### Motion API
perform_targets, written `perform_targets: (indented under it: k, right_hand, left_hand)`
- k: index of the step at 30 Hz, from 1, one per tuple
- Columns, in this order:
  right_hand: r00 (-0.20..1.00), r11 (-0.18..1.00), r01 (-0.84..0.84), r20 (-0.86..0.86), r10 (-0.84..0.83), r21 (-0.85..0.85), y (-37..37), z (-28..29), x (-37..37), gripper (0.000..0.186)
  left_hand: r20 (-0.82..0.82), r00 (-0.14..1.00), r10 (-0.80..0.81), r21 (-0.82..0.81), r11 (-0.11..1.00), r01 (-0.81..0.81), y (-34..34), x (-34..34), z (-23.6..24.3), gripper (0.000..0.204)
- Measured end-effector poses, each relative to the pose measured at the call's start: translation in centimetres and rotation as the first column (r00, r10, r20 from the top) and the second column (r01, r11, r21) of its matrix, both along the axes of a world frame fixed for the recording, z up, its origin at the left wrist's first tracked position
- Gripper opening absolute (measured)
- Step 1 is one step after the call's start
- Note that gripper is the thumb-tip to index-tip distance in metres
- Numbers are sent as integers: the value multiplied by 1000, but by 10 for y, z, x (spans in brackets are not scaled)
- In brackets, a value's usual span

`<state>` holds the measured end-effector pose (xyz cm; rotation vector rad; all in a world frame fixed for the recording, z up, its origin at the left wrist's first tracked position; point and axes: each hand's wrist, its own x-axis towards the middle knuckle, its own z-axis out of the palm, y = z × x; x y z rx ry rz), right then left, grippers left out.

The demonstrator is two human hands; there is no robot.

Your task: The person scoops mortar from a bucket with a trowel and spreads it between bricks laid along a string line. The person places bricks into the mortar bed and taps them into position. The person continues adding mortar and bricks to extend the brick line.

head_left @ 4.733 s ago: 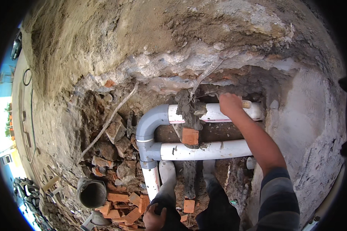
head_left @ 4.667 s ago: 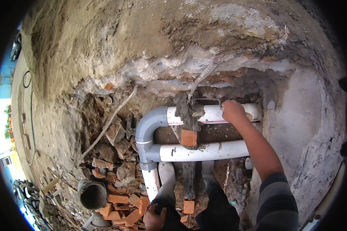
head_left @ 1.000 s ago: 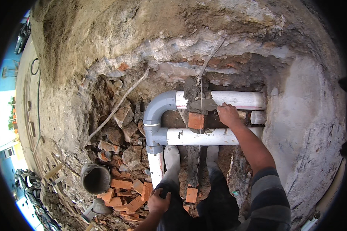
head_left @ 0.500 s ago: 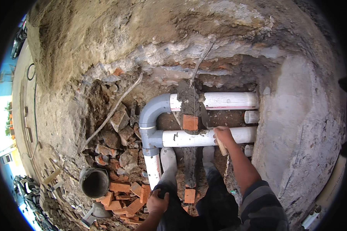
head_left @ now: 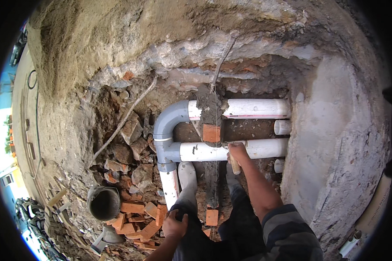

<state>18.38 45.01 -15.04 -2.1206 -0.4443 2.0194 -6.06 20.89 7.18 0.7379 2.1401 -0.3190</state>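
Note:
My right hand (head_left: pixel 237 151) is closed around the wooden handle of a trowel (head_left: pixel 235 166), above the lower white pipe (head_left: pixel 265 148). Its blade is seen nearly edge-on beside an orange brick (head_left: pixel 211 132), so little of it shows. That brick sits in a strip of wet grey mortar (head_left: pixel 208 108) that crosses over the upper white pipe (head_left: pixel 257 108). A thin string runs down along the strip. My left hand (head_left: pixel 175 224) rests on my left knee, thumb apart from the fingers, holding nothing.
Grey fittings (head_left: pixel 164 126) join the pipes at the left. A bucket (head_left: pixel 103 203) stands beside loose bricks (head_left: pixel 135 222) and broken stones (head_left: pixel 130 152). Another brick (head_left: pixel 211 217) lies between my boots and legs. A concrete wall (head_left: pixel 313 143) bounds the right side; a stick (head_left: pixel 126 119) leans left.
My right hand and the trowel have moved slightly left, closer to the brick, and the blade has turned so less of it shows. My left hand stays on the knee. The view has shifted a little.

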Motion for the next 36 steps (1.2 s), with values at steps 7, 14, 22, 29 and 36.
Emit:
perform_targets:
  k: [7,14,22,29,36]
  right_hand:
    - [983,981,-177,-74,171,-84,-17,32,25,28]
    - [992,970,11,-117,-41,-244,20,3,68,32]
    - [991,981,-129,-54,122,-143,-35,26,20,25]
    - [977,954,-191,141,161,230,11,21,29,20]
    - [556,425,-825,668,494,372,-15,-29,14,31]
  left_hand:
    - [-29,999,-28,-5,1000,28,3,3,1,54]
    - [-26,1000,15,-45,999,-16,-3,4,-1,54]
    - [-32,999,43,-92,995,-46,4,4,9,55]
    - [-5,997,79,-84,993,-79,0,5,9,56]
    - [-9,997,78,-70,994,-79,-3,5,12,56]
